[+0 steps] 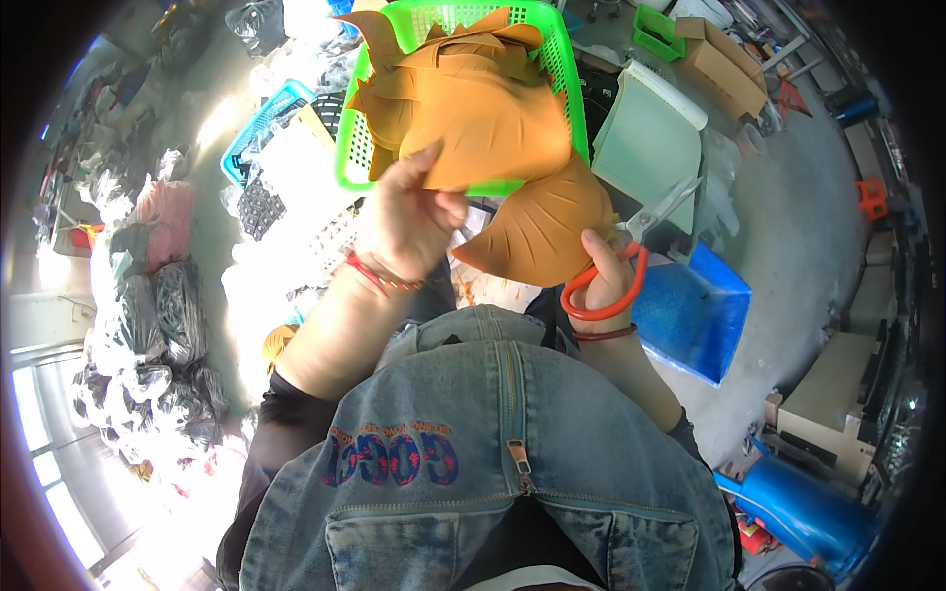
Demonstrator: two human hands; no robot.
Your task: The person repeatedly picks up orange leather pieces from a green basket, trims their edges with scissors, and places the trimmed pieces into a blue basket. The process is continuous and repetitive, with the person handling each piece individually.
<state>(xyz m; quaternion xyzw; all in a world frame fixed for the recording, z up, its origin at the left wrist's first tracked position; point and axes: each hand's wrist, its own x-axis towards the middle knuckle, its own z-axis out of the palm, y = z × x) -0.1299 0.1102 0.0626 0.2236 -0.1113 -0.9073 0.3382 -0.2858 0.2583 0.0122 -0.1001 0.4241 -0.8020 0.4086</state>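
My left hand (406,215) is closed at the near left corner of a smooth orange moulded sheet piece (493,118), fingers at its edge. That piece lies over a heap of similar orange pieces (386,103) with pointed edges, in a bright green plastic basket (567,69). A ribbed, fan-shaped orange piece (552,222) overlaps the basket's near side. Its right end is pinched by my right hand (603,281), with the thumb on top. Red-handled scissors (645,266) hang around the fingers of the same hand, blades pointing up and to the right.
A blue tray (705,305) sits on the floor to the right, below a pale green sheet (650,148). Cardboard boxes (719,69) stand at the far right. A blue basket (236,158) and several bulging plastic bags (148,305) are to the left. A blue cylinder (803,502) lies near right.
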